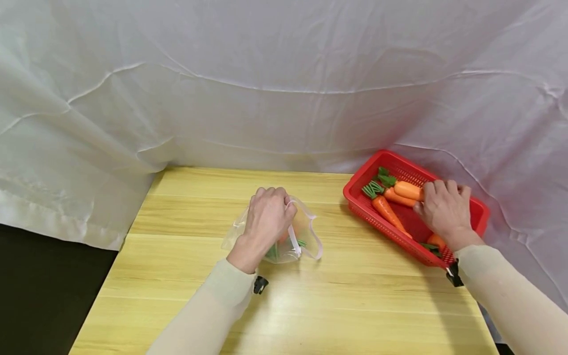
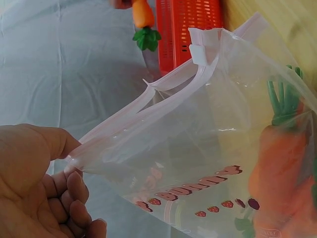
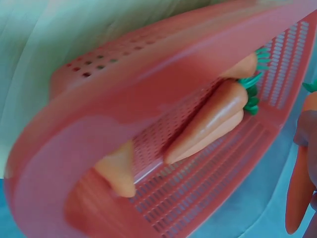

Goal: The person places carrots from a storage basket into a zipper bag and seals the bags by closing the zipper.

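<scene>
Carrot (image 1: 407, 190) in right grip (image 1: 445, 209) over basket rim (image 1: 361, 180), left grip (image 1: 267, 213) pinching bag (image 1: 301, 236) edge.

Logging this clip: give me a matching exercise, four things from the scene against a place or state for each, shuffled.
Things:
1. left hand
2. right hand
3. basket
4. bag

Places or states:
A. red, at the table's right edge
B. clear, printed with strawberries, carrots inside
C. grips the bag's open rim
D. over the basket, holding a carrot

Pairs: 1-C, 2-D, 3-A, 4-B
</scene>
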Available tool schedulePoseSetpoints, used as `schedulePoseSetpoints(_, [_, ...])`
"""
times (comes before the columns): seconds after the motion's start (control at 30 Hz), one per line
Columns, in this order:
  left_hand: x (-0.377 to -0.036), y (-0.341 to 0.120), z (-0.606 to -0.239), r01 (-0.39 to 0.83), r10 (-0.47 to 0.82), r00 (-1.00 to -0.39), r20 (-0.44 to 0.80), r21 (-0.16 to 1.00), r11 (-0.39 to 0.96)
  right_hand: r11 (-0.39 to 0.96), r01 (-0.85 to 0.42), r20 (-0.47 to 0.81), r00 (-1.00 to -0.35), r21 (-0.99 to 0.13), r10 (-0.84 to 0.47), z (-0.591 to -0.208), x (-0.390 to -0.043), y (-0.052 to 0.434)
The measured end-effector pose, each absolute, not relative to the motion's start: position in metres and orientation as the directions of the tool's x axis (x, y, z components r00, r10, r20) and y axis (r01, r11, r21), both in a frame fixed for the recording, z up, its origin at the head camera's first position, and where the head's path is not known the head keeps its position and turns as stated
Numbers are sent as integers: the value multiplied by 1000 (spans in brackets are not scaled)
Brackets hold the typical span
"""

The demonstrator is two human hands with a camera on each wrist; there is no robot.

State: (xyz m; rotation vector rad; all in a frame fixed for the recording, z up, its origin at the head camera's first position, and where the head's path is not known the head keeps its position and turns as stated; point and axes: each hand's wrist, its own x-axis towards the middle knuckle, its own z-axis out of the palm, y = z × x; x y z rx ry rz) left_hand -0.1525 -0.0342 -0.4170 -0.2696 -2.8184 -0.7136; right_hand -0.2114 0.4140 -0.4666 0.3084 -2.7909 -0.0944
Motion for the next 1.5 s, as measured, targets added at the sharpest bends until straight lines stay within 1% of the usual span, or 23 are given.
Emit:
schedulePoseSetpoints(0.27, [-154,-34,-417,234,120,-956,267,452,861,957,-263,396,-871,121,-289,-456,-205,386])
schedulePoseSetpoints(0.6, [-158,-34,-416,208,72,-956,285,482,851,943,-294,385,-861,156,-332,-442,-195,344])
schedulePoseSetpoints(0.73, [-160,-35,-413,192,46,-955,293,491,850,930,-335,400,-839,155,-369,-439,-189,326])
schedulePoseSetpoints(0.83, [-161,-35,-412,186,34,-954,297,501,845,903,-400,462,-779,155,-424,-439,-184,313])
schedulePoseSetpoints(0.97, [-163,-35,-412,178,19,-953,301,511,841,858,-486,556,-672,168,-490,-441,-178,295])
schedulePoseSetpoints(1.07, [-164,-35,-411,175,12,-952,306,510,842,832,-522,588,-620,186,-520,-441,-172,280])
schedulePoseSetpoints(1.17, [-165,-34,-411,174,10,-951,308,508,844,811,-549,609,-578,202,-543,-440,-164,266])
schedulePoseSetpoints(1.33, [-167,-33,-410,161,6,-957,291,512,844,761,-620,638,-509,193,-577,-444,-151,245])
schedulePoseSetpoints(1.43, [-167,-32,-409,153,1,-960,280,522,839,736,-648,632,-491,195,-600,-449,-145,236])
schedulePoseSetpoints(1.5, [-167,-31,-409,153,2,-961,276,526,836,728,-656,614,-495,199,-614,-454,-142,232])
